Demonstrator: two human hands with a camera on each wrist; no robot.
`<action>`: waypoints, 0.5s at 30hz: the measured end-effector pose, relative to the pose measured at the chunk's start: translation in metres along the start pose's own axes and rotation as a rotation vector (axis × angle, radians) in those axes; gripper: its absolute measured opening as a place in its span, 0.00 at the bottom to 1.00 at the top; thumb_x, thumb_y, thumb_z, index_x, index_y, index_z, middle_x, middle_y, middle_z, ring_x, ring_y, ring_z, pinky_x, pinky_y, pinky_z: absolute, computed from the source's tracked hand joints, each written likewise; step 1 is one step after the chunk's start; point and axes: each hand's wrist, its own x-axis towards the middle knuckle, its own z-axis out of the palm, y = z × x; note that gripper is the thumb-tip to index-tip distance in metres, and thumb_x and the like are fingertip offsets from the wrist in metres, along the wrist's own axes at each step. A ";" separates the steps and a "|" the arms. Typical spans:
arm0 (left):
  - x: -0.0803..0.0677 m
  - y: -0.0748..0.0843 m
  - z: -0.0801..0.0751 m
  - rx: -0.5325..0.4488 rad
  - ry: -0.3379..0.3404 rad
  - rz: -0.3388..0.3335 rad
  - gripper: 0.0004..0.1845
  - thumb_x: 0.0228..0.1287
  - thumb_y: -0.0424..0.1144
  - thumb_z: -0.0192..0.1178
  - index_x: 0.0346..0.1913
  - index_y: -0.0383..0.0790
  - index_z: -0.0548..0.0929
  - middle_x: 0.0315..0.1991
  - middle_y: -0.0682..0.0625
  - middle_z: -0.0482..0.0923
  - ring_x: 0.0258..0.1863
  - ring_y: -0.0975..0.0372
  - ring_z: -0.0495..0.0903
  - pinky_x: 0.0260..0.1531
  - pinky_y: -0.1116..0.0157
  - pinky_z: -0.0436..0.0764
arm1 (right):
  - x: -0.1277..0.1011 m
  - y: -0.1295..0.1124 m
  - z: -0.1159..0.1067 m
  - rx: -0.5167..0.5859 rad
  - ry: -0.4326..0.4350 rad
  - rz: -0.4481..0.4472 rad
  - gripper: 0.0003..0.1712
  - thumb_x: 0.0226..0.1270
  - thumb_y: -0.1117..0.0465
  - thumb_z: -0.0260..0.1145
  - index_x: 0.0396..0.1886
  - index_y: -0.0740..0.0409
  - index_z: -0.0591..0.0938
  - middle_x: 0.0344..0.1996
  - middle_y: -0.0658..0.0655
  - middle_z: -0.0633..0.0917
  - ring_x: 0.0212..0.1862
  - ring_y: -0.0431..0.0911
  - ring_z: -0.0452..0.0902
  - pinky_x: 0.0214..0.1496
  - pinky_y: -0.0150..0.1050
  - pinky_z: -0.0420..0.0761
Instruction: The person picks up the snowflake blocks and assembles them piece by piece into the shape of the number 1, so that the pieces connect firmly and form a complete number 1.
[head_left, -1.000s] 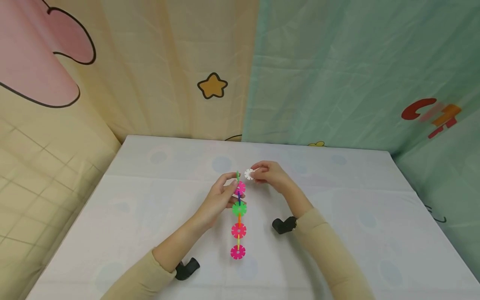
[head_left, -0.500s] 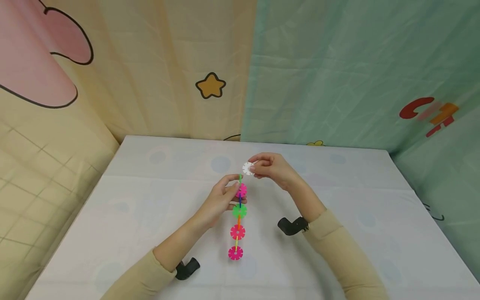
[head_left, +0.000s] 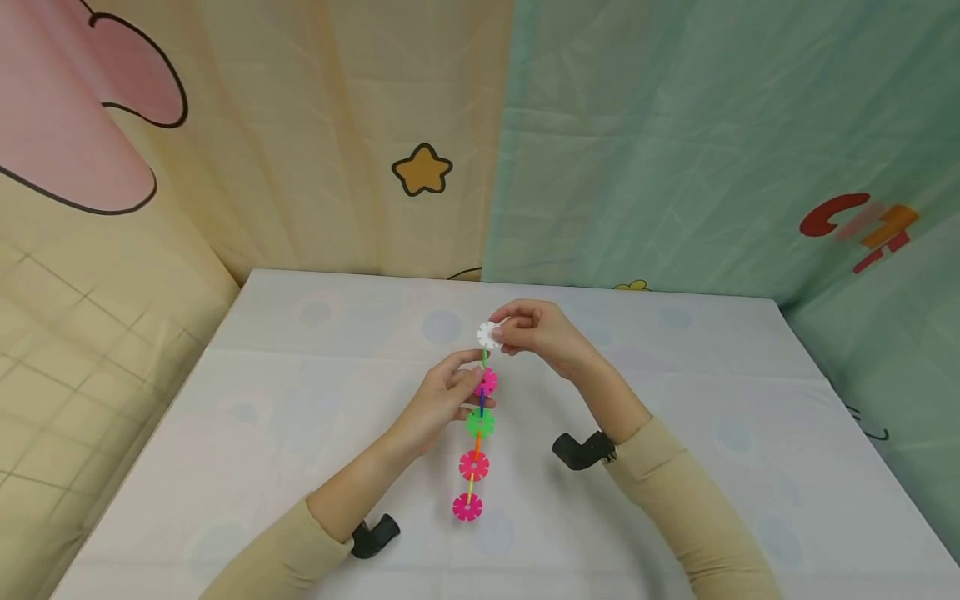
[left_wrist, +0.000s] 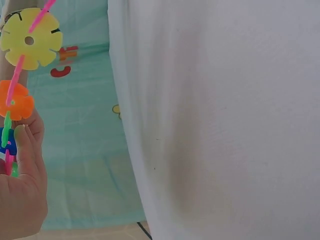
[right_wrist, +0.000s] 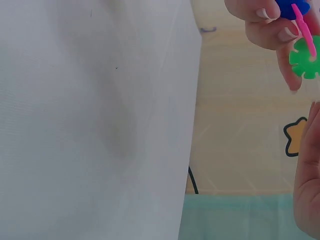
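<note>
White cloth covers the desk (head_left: 315, 433), with cartoon-printed curtains hung behind it. Above its middle hangs a chain of snowflake discs (head_left: 475, 433), pink and green faces joined edge to edge. The left hand (head_left: 442, 400) pinches the chain near its top, fingers curled round the upper pink disc. The right hand (head_left: 536, 333) pinches a white disc (head_left: 489, 335) against the chain's green top piece. If the slots meet crooked, the push may bend the loosely hanging chain, pop a lower joint, or flick the small disc away.
</note>
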 end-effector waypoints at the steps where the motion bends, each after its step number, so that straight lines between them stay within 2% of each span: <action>1: 0.000 0.000 0.000 0.000 -0.002 0.002 0.23 0.72 0.42 0.48 0.66 0.38 0.63 0.41 0.45 0.81 0.39 0.56 0.83 0.37 0.65 0.79 | 0.000 0.000 0.000 -0.008 -0.002 -0.003 0.13 0.62 0.69 0.62 0.46 0.72 0.76 0.24 0.51 0.83 0.28 0.43 0.78 0.39 0.37 0.81; 9: -0.001 -0.001 0.000 -0.009 -0.011 0.009 0.22 0.71 0.42 0.48 0.64 0.37 0.65 0.41 0.40 0.80 0.40 0.53 0.82 0.36 0.64 0.79 | -0.003 -0.004 0.004 -0.086 -0.024 -0.031 0.13 0.62 0.68 0.62 0.45 0.71 0.78 0.24 0.54 0.82 0.27 0.45 0.77 0.36 0.36 0.80; 15: -0.001 -0.003 -0.001 0.000 -0.009 0.019 0.21 0.71 0.40 0.48 0.63 0.36 0.66 0.40 0.38 0.79 0.37 0.56 0.83 0.35 0.64 0.79 | -0.005 -0.006 0.008 -0.155 -0.023 -0.074 0.10 0.61 0.69 0.64 0.41 0.70 0.80 0.25 0.58 0.83 0.26 0.48 0.77 0.32 0.36 0.80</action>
